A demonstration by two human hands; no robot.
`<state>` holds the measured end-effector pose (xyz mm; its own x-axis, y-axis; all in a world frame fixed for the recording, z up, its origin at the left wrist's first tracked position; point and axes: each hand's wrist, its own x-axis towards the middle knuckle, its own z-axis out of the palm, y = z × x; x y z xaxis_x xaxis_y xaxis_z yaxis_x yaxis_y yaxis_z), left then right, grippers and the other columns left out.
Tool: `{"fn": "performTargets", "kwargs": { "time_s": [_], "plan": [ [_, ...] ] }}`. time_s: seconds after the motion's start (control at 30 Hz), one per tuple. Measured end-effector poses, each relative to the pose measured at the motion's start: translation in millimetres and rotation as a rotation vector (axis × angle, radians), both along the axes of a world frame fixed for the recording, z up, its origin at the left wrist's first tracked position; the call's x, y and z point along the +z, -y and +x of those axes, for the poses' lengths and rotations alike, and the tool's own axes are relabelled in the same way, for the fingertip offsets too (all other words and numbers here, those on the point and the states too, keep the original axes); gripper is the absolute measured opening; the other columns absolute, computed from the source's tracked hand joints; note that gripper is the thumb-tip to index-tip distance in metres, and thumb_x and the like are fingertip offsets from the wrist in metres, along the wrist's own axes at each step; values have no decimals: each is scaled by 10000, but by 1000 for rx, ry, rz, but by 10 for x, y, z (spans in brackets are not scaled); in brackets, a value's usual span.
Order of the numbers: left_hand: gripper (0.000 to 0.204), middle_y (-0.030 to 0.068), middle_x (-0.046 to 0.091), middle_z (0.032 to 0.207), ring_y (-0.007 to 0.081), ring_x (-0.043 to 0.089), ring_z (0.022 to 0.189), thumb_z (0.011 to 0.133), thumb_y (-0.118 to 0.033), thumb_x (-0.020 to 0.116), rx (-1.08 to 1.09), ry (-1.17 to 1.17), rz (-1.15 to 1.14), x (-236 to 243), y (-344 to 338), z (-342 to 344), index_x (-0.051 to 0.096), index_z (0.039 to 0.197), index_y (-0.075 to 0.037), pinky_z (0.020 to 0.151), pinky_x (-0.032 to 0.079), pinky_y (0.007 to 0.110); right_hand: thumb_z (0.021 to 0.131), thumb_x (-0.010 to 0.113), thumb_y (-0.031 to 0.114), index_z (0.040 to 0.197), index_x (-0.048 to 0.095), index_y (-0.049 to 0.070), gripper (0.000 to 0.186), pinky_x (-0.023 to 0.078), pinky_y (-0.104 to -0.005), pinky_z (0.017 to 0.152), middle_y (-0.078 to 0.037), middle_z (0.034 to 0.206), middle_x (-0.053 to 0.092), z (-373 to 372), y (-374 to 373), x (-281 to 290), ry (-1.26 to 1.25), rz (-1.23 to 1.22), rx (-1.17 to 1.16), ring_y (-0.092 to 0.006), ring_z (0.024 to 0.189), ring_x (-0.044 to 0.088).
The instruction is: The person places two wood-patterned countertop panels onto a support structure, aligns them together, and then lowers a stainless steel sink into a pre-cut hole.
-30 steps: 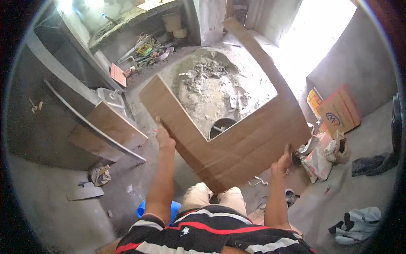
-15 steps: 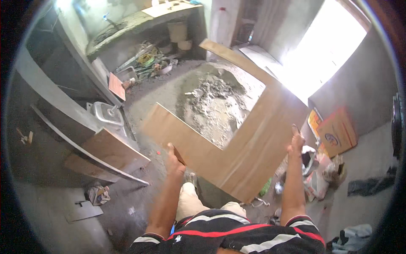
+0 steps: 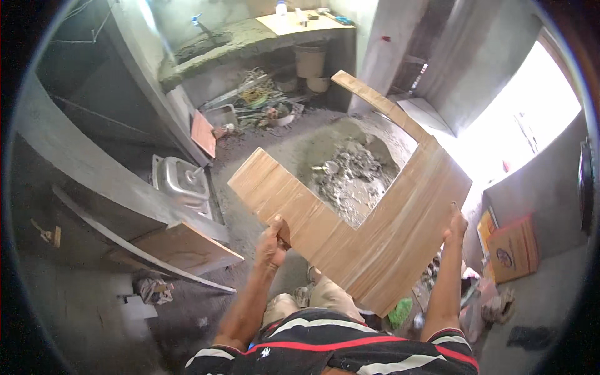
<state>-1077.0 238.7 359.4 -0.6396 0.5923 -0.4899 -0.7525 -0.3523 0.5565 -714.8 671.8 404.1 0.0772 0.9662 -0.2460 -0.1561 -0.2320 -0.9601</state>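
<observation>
A flat wood-grain board [image 3: 387,240] with a large angular cut-out is held up in front of me, tilted, between both hands. My left hand [image 3: 273,242] grips its near left edge, thumb on the upper face and the other fingers mostly hidden beneath. At the right edge, my right hand [image 3: 456,225] is closed on the board, with one finger pointing up along it. A long narrow strip of the board reaches toward the far side. Through the cut-out shows a heap of wet grey mortar [image 3: 356,169] on the floor.
A steel sink basin [image 3: 181,184] and a leaning wood panel [image 3: 187,247] stand at left. At the back, a rough concrete counter [image 3: 240,40] has buckets [image 3: 310,61] and scrap below. A cardboard carton [image 3: 512,250] and plastic bags lie at right, near a bright opening [image 3: 531,106].
My view has turned, so the room sits farther right in the picture. The board has also shifted right and slightly down, still held in both hands.
</observation>
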Motion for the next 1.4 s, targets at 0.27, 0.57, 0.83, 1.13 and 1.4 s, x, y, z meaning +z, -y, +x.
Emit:
{"fn": "performTargets", "kwargs": {
  "time_s": [0.27,0.57,0.83,1.13,1.4],
  "plan": [
    [498,68,695,1077,196,705,931,918,-369,760,39,-152,-68,145,-528,-1134,578,1260,-56,755,607,371,915,741,196,1240,614,-86,448,570,-458,880,-184,1167,676,-1712,-1208,-223,-45,11,183,-309,994,682],
    [446,44,679,1144,177,688,988,947,-311,731,205,-201,-16,435,-766,-2388,578,1282,-60,782,606,361,918,720,162,1208,620,-122,418,578,-421,828,-207,1134,690,-3964,-2009,50,-71,31,405,-298,962,697],
    [379,31,701,1091,207,692,1029,907,-290,769,298,-197,7,400,-985,-3949,628,1196,-89,811,594,369,917,688,125,1143,640,-111,330,576,-410,800,-188,1052,709,-6434,-2283,432,-52,103,557,-284,902,710],
    [575,66,641,1277,244,657,1137,921,-293,756,316,-184,27,229,-1211,-6491,519,1381,-42,895,597,425,958,653,119,1183,600,-132,342,588,-415,797,-188,1102,698,-9520,-2720,594,17,151,676,-286,916,710],
    [617,85,631,1319,256,606,1216,867,-242,808,380,-185,34,409,-1401,-8059,539,1381,-32,1026,499,426,872,738,111,920,684,-55,181,518,-361,622,-109,850,691,-11448,-2862,802,79,162,674,-182,706,656]
  ]
}}
